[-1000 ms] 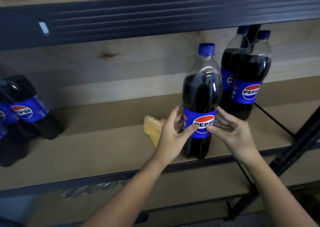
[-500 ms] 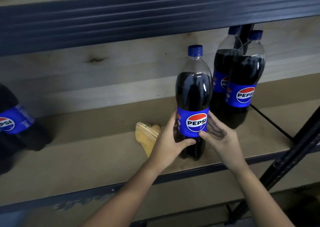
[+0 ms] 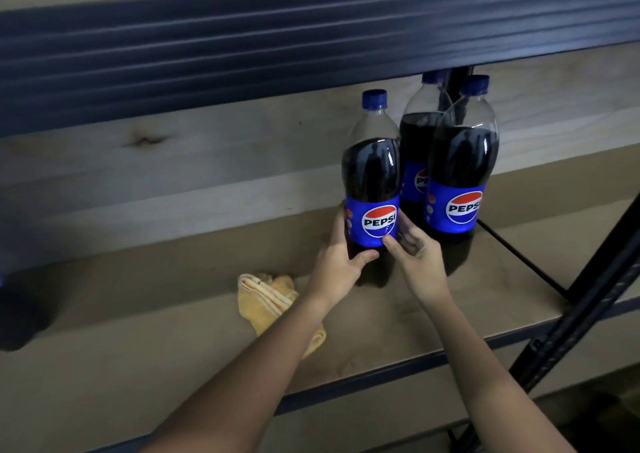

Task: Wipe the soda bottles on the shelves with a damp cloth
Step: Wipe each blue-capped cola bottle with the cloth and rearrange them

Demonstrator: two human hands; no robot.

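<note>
A Pepsi bottle point(image 3: 374, 182) with a blue cap stands upright on the wooden shelf point(image 3: 138, 342). My left hand point(image 3: 337, 265) grips its lower left side, thumb curled round the front below the label. My right hand point(image 3: 415, 252) holds its right side, thumb on the label's lower edge and fingers behind the bottle. Two more Pepsi bottles stand just to the right, one in front point(image 3: 462, 175) and one behind point(image 3: 417, 148), close against the held bottle. A crumpled yellow cloth point(image 3: 266, 300) lies on the shelf to the left of my left wrist, held by neither hand.
A dark metal beam point(image 3: 311, 47) of the shelf above runs across the top. A black diagonal upright point(image 3: 588, 300) crosses the right side, with a thin brace behind the bottles. A dark bottle base point(image 3: 17, 314) shows at the far left edge.
Both hands have moved the bottle back and to the right, up against the two other bottles. The view has shifted right, so the left bottles have almost left the frame.
</note>
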